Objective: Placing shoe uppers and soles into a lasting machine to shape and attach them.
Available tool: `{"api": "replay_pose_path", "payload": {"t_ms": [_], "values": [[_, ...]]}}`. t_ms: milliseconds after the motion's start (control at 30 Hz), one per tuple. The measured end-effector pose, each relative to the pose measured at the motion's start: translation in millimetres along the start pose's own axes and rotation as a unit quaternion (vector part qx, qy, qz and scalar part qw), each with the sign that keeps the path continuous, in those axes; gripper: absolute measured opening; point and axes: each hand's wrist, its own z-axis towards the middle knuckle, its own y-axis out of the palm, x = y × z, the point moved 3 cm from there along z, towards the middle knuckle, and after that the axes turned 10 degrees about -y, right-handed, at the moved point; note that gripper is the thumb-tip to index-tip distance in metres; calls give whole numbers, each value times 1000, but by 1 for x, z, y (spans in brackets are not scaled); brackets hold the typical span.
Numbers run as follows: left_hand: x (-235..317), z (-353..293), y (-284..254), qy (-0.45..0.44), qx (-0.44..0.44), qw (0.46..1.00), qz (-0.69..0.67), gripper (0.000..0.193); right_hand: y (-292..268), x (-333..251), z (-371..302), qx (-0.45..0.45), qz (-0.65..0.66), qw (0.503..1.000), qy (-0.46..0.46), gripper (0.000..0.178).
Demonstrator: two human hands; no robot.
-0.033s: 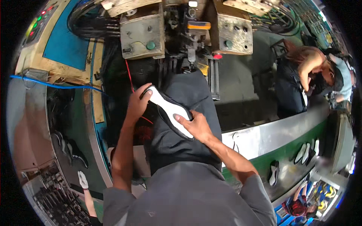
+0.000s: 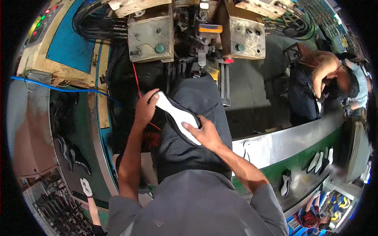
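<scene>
A black shoe upper (image 2: pixel 180 118) lies across my lap with its white, sole-shaped underside facing up. My left hand (image 2: pixel 146 108) grips its narrow far-left end, the thumb resting on the white surface. Around the wider near end is my right hand (image 2: pixel 205 133), thumb pressed on the white underside and fingers wrapped over the dark edge. Beneath the shoe upper are my dark trousers (image 2: pixel 208 98). The side of the upper facing my lap is hidden.
Ahead stands a machine with two control boxes (image 2: pixel 151 41). Dark shoes (image 2: pixel 67 155) lie on the left conveyor, near another person's white-gloved hand (image 2: pixel 86 188). Several white-bottomed shoes (image 2: pixel 314 162) rest on the right bench. A co-worker (image 2: pixel 321 72) bends over at right.
</scene>
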Motion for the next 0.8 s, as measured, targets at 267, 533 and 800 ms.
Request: {"api": "replay_pose_path", "payload": {"t_ms": [267, 533, 800], "values": [[8, 15, -2, 142, 95, 981, 96, 29, 18, -27, -13, -104, -331, 886, -309, 92], [1, 25, 3, 121, 101, 984, 82, 25, 26, -5, -8, -106, -289, 908, -283, 87], [9, 42, 26, -26, -185, 881, -436, 51, -52, -48, 0, -43, -226, 949, -215, 76]]}}
